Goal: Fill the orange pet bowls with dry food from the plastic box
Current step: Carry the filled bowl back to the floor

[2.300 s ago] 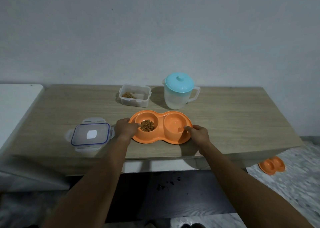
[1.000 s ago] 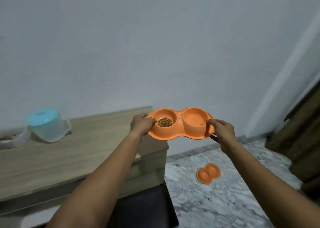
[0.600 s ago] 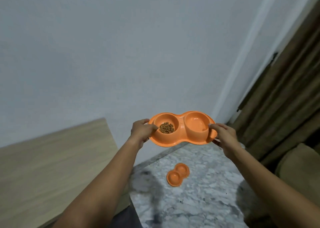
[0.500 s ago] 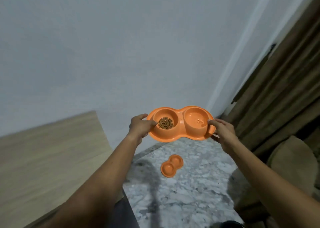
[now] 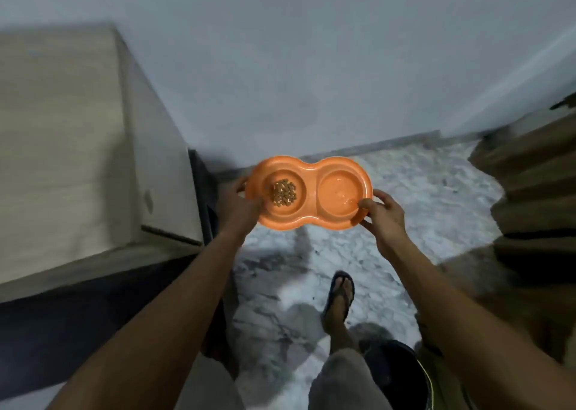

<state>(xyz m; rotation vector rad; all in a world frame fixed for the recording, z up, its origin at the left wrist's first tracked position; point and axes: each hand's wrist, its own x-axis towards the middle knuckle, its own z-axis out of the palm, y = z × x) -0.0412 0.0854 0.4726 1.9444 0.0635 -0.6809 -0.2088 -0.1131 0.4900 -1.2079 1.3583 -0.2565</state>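
Observation:
I hold an orange double pet bowl (image 5: 311, 213) level in the air over the marble floor, one hand at each end. My left hand (image 5: 238, 208) grips its left rim and my right hand (image 5: 381, 213) grips its right rim. The left cup holds a small heap of brown dry food (image 5: 283, 193). The right cup (image 5: 341, 189) looks wet and has no food in it. The plastic box is out of view. The second orange bowl on the floor is hidden.
The wooden table (image 5: 71, 147) stands at the left, its corner close to my left hand. A grey wall runs behind the bowl. Brown curtain folds (image 5: 536, 179) hang at the right. My sandalled foot (image 5: 339, 297) is on the marble floor (image 5: 420, 191) below the bowl.
I lifted the bowl off the table with both hands and carried it to the right, past the table's end. My view has tipped down to the floor, and the floor bowl is now hidden.

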